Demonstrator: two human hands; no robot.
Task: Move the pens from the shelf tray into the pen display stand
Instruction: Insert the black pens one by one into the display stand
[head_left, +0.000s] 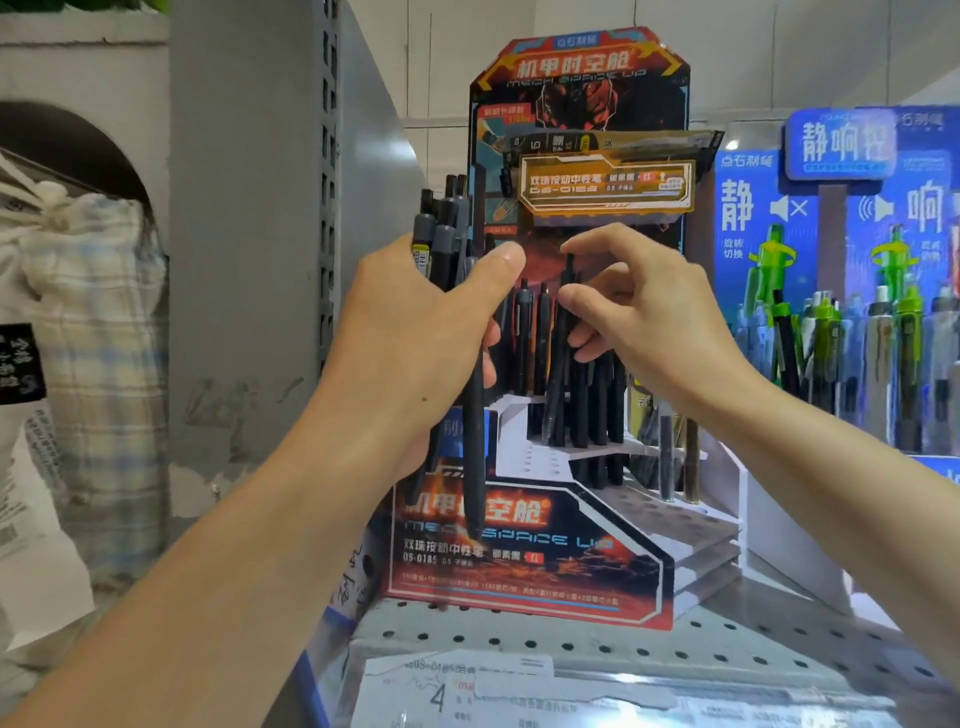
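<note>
My left hand (415, 332) grips a bundle of black pens (441, 234) upright in front of the pen display stand (524, 551), a stepped cardboard stand printed in red, orange and black. One pen of the bundle (474, 467) hangs lower than the others. My right hand (649, 317) pinches a single black pen (563, 332) between thumb and fingers, its lower end among several black pens (597, 400) standing in the stand's upper holes. The lower white steps (670, 512) show bare holes. The shelf tray is not visible.
A blue display with green and black pens (841, 332) stands to the right. The perforated metal shelf (675, 649) carries the stand, with a labelled box (467, 691) at its front edge. A grey upright post (327, 208) and a cloth bag (88, 322) are on the left.
</note>
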